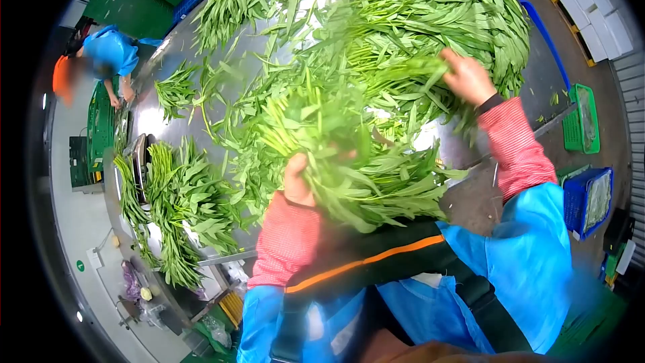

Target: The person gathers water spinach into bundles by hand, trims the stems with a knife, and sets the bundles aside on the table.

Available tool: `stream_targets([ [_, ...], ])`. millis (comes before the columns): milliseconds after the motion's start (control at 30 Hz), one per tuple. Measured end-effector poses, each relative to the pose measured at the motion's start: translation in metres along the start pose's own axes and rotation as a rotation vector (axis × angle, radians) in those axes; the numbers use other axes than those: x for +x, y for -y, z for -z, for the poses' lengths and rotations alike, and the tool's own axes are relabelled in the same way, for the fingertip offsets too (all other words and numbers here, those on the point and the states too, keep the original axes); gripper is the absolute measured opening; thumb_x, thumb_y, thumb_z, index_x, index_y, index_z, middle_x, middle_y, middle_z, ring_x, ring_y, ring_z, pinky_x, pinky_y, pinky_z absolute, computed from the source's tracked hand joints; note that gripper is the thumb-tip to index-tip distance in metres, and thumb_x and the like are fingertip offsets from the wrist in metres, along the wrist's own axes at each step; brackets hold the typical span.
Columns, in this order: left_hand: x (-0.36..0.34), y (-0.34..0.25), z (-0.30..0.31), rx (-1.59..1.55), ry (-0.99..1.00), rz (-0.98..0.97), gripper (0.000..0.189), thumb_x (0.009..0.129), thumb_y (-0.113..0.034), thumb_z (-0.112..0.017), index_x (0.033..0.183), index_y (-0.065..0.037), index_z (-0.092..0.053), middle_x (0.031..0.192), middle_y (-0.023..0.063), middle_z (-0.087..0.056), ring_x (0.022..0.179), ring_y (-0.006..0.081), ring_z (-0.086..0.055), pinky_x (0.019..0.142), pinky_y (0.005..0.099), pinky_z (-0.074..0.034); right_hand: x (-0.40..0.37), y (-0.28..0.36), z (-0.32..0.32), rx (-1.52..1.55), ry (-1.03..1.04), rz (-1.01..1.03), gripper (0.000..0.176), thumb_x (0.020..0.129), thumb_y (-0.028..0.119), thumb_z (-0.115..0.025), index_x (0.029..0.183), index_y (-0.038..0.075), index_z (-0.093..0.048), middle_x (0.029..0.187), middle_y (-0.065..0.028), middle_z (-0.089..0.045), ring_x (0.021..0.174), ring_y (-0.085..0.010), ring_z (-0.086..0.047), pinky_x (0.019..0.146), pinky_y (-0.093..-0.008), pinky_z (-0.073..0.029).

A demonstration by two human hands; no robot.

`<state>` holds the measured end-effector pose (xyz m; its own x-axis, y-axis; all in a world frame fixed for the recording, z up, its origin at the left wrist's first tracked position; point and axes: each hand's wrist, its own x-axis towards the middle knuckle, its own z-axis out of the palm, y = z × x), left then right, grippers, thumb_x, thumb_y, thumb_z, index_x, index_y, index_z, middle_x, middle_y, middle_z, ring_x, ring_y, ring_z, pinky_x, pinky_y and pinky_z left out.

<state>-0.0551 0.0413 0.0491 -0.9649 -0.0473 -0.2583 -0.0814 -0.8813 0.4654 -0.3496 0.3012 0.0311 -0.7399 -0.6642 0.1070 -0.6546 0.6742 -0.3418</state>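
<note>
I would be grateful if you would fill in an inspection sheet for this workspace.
Surface: metal table, shiny where bare, largely covered by greens.
Job's things: bunch of greens held up; large pile beyond it; smaller bunches at picture left.
Clutter: loose leaves scattered between bunches.
Grip: left hand closed around the bunch; right hand at the pile's leaves, hold unclear.
Cables: nothing seen on the table.
Surroundings: co-worker in blue; green basket, blue crate and white boxes at picture right.
</note>
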Motion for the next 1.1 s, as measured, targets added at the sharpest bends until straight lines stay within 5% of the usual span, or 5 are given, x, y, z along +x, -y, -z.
stream_targets([
  [200,-0.035,-0.12,-0.065,0.651,-0.105,-0.021,0.061,0.076,-0.025,-0.065,0.128,0.0,-0.047,0.11,0.0165,-0.062,0.106,0.0376,-0.06,0.097,0.0486,-0.046,0.028,-0.018,0.071,-0.695,-0.431,-0.019,0.081,0.06,0.031,-0.084,0.129,0.011,-0.047,0.106,-0.0115,-0.052,0.099,-0.0281,-0.053,0.086,-0.0417,-0.043],
  [300,-0.038,-0.147,-0.108,1.017,-0.167,-0.426,0.051,0.076,-0.008,-0.071,0.123,0.001,-0.053,0.1,0.0094,-0.065,0.09,0.0226,-0.062,0.086,0.0371,-0.05,0.005,0.03,0.059,-0.426,-0.445,0.081,0.061,0.065,0.026,-0.08,0.117,0.008,-0.054,0.096,-0.0133,-0.055,0.088,-0.0296,-0.057,0.072,-0.0404,-0.047],
  [400,-0.025,-0.152,-0.13,1.474,-0.598,-0.027,0.032,0.075,-0.009,-0.071,0.107,-0.005,-0.065,0.086,0.0062,-0.068,0.067,0.0183,-0.063,0.062,0.0346,-0.053,-0.034,0.06,-0.005,-0.119,-0.245,0.171,0.038,0.07,0.026,-0.075,0.097,0.005,-0.058,0.082,-0.0142,-0.058,0.075,-0.0336,-0.059,0.064,-0.0424,-0.048],
  [467,0.004,-0.136,-0.077,2.346,-0.291,-0.304,0.032,0.075,-0.017,-0.069,0.106,-0.013,-0.066,0.093,0.0125,-0.067,0.066,0.0268,-0.065,0.06,0.037,-0.053,-0.066,0.083,-0.036,-0.018,-0.053,0.107,0.033,0.071,0.027,-0.073,0.089,0.005,-0.058,0.076,-0.0136,-0.058,0.071,-0.0346,-0.06,0.063,-0.0427,-0.049],
  [1100,0.068,-0.015,0.072,2.247,-0.456,0.256,0.044,0.072,-0.034,-0.071,0.088,0.006,-0.066,0.091,0.0246,-0.067,0.086,0.0348,-0.066,0.08,0.0406,-0.053,-0.112,0.192,-0.072,0.619,-0.102,0.008,0.028,0.092,0.017,-0.052,0.117,0.006,-0.052,0.096,-0.0184,-0.063,0.088,-0.0373,-0.062,0.076,-0.042,-0.05],
])
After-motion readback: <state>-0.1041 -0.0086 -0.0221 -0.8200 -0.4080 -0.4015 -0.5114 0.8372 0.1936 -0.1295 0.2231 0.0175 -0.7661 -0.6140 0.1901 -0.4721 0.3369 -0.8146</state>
